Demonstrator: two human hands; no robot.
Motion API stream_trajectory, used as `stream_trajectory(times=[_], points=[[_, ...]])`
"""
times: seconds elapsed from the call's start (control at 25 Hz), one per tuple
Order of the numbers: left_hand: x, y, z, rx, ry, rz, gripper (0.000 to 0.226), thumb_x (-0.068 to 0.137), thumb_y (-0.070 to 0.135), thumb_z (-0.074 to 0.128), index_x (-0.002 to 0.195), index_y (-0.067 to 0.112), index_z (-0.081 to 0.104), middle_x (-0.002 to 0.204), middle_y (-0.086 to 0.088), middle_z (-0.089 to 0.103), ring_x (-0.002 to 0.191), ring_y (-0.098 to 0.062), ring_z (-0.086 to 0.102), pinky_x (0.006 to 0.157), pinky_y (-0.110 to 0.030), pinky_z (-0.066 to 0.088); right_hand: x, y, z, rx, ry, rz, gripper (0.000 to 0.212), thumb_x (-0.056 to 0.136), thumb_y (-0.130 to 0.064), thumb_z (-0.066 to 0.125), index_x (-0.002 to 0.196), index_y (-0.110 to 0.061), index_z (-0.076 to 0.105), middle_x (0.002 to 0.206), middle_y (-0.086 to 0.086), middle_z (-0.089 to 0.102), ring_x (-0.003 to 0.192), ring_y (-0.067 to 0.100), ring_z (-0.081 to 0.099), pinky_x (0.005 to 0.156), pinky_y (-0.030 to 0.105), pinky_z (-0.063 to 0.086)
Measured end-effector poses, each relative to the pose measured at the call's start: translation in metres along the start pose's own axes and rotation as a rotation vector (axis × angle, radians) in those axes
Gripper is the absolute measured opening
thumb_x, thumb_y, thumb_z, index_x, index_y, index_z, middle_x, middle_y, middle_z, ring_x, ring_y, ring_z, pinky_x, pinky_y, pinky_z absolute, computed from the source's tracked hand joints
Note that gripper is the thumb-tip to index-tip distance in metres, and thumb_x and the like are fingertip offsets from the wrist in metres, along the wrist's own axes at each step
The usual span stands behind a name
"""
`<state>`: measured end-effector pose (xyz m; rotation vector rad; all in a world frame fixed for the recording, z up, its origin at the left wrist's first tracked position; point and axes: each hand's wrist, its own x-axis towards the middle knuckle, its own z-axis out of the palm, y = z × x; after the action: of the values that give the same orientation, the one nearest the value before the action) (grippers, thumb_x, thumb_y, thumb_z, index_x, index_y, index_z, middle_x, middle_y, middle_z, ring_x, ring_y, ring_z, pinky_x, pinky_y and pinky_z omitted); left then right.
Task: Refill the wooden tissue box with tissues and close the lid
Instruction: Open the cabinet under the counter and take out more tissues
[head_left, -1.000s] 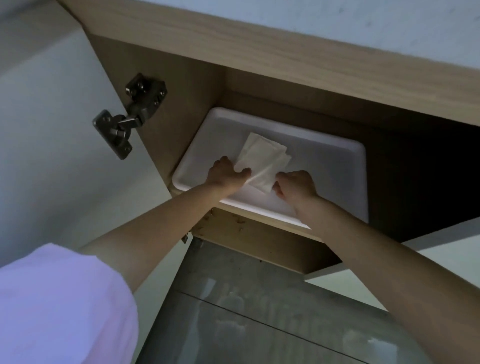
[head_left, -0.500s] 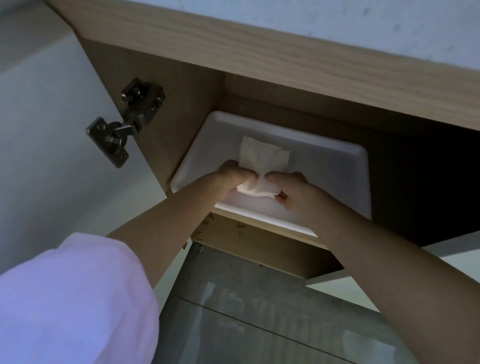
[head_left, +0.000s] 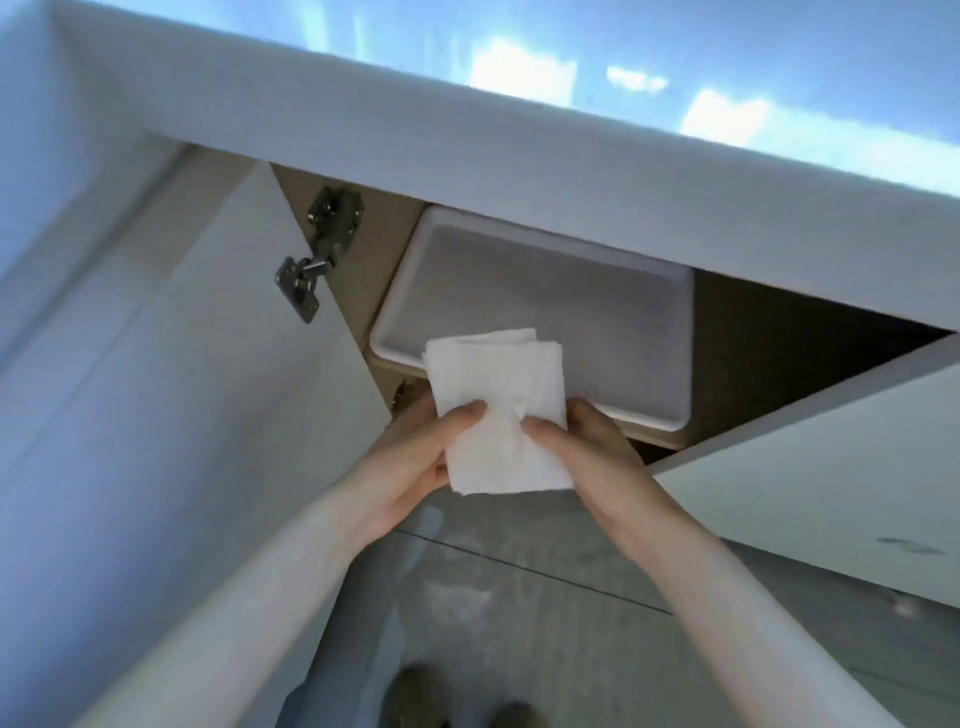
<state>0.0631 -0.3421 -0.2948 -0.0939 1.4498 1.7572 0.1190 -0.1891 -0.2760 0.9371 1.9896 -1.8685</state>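
White folded tissues (head_left: 498, 415) sit pinched between my left hand (head_left: 415, 457) and right hand (head_left: 597, 452) — fingers behind hidden — hiding the tray (head_left: 623, 322) front edge.

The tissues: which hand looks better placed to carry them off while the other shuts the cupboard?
Probably the right hand carries the tissues; both grip them, but the left hand is beside the open door.
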Motion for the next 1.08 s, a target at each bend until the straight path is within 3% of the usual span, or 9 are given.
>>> stream_trajectory(times=[0.12,0.2,0.24,0.4,0.6,0.68,0.8,0.92,1.08], points=[[-0.05,-0.004,0.008,-0.041,0.035,-0.045,0.044,0.07,0.033,0.066,0.112,0.025,0.059,0.106,0.004,0.073,0.098,-0.014,0.069,0.068,-0.022,0.057,-0.05,-0.001,0.001,-0.004,-0.045,0.045,0.024,0.083,-0.026,0.063,0.106,-0.026,0.056,0.11,-0.003,0.067,0.095,0.015,0.064,0.082,0.031,0.055],[-0.077,0.0,0.012,-0.042,0.054,-0.106,0.05,0.068,0.035,0.072,0.114,0.026,0.057,0.109,0.002,0.072,0.1,-0.017,0.068,0.069,-0.026,0.058,-0.079,-0.007,0.003,-0.015,-0.068,0.071,0.019,0.085,-0.03,0.061,0.095,-0.038,0.048,0.098,-0.018,0.061,0.084,0.002,0.059,0.06,0.013,0.052],[-0.089,0.004,0.015,-0.037,0.056,-0.133,0.054,0.065,0.037,0.073,0.115,0.026,0.055,0.112,0.0,0.07,0.102,-0.019,0.066,0.07,-0.028,0.058,-0.091,-0.01,0.003,-0.031,-0.068,0.078,0.021,0.085,-0.031,0.061,0.095,-0.04,0.044,0.095,-0.019,0.057,0.082,0.0,0.057,0.058,0.011,0.05],[-0.13,0.028,0.03,-0.019,0.054,-0.158,0.054,0.067,0.036,0.072,0.116,0.025,0.053,0.116,-0.003,0.066,0.104,-0.022,0.064,0.076,-0.033,0.058,-0.137,-0.034,0.004,-0.017,-0.037,0.128,0.027,0.085,-0.029,0.062,0.106,-0.029,0.045,0.112,-0.006,0.059,0.097,0.013,0.062,0.076,0.026,0.054],[-0.168,0.069,0.047,-0.009,0.025,-0.114,0.059,0.07,0.034,0.065,0.124,0.02,0.051,0.121,-0.005,0.065,0.108,-0.025,0.063,0.09,-0.045,0.053,-0.182,-0.07,0.003,0.021,0.004,0.09,0.029,0.086,-0.025,0.062,0.112,-0.017,0.052,0.114,0.002,0.065,0.099,0.018,0.065,0.076,0.027,0.056],[-0.182,0.087,0.054,0.005,0.006,-0.08,0.057,0.071,0.035,0.066,0.125,0.021,0.051,0.121,-0.004,0.065,0.108,-0.024,0.064,0.089,-0.043,0.054,-0.198,-0.085,0.001,0.033,0.036,0.038,0.028,0.085,-0.026,0.062,0.11,-0.019,0.053,0.111,-0.001,0.067,0.097,0.014,0.065,0.069,0.019,0.055],[-0.204,0.117,0.064,0.013,-0.022,-0.033,0.057,0.073,0.037,0.071,0.124,0.022,0.05,0.121,-0.004,0.065,0.107,-0.023,0.064,0.082,-0.037,0.057,-0.225,-0.113,0.0,0.033,0.143,-0.064,0.014,0.084,-0.035,0.061,0.095,-0.032,0.055,0.098,-0.014,0.067,0.083,-0.007,0.064,0.051,0.003,0.046],[-0.221,0.145,0.071,0.021,-0.082,0.015,0.049,0.074,0.034,0.065,0.12,0.022,0.055,0.116,-0.002,0.069,0.104,-0.022,0.066,0.078,-0.036,0.056,-0.245,-0.14,-0.003,0.023,0.251,-0.169,0.007,0.082,-0.036,0.062,0.085,-0.031,0.058,0.087,-0.018,0.067,0.074,-0.02,0.057,0.056,0.008,0.044],[-0.237,0.18,0.078,0.046,-0.146,0.077,0.041,0.078,0.03,0.062,0.119,0.023,0.057,0.115,-0.003,0.069,0.106,-0.022,0.065,0.076,-0.035,0.057,-0.261,-0.174,-0.008,0.042,0.283,-0.248,0.006,0.079,-0.033,0.066,0.08,-0.029,0.063,0.081,-0.016,0.071,0.077,-0.01,0.062,0.063,0.012,0.046]])
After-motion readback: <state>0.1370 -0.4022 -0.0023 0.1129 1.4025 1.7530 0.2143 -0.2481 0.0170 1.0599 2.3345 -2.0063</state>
